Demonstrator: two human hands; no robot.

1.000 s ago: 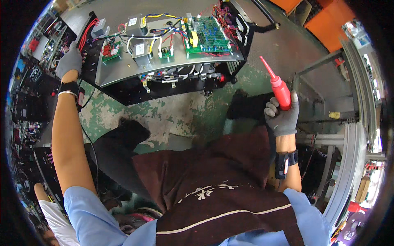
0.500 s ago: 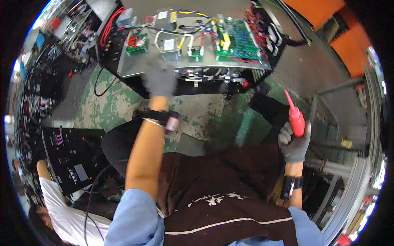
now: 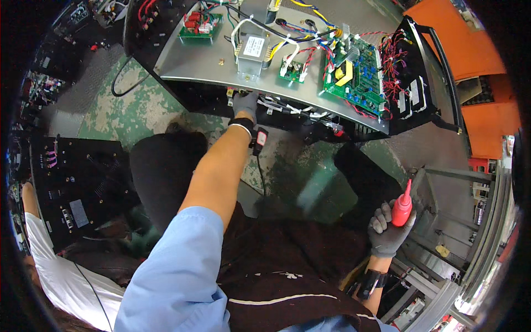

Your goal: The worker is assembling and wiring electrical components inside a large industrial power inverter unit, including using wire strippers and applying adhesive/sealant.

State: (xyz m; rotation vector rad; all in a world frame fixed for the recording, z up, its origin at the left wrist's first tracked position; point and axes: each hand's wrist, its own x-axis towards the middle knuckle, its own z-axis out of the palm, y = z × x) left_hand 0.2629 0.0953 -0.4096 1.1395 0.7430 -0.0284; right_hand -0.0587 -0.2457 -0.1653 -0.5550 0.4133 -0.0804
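In my right hand [image 3: 390, 232], gloved in grey, a small red squeeze bottle [image 3: 402, 211] stands upright with its thin nozzle up. My left hand [image 3: 245, 105], also in a grey glove, reaches in under the front edge of a metal plate [image 3: 204, 69], its fingers hidden beneath that edge. The plate belongs to a black machine chassis [image 3: 191, 98] and carries a transformer [image 3: 251, 55], a small green board with red parts [image 3: 200, 26] and a large green circuit board [image 3: 357, 80]. White cables [image 3: 293, 108] run below the plate, beside my left hand.
A black panel [image 3: 83, 188] is at the left, with a co-worker's white sleeve [image 3: 66, 276] beside it. Orange panels [image 3: 492, 122] stand at the far right, above a grey metal frame [image 3: 470, 249]. Worn green floor [image 3: 119, 110] shows below the chassis.
My left hand has gone from above the plate's front edge to under it. My right hand, still holding the red bottle, sits lower in view. The chassis appears larger as the view has shifted.
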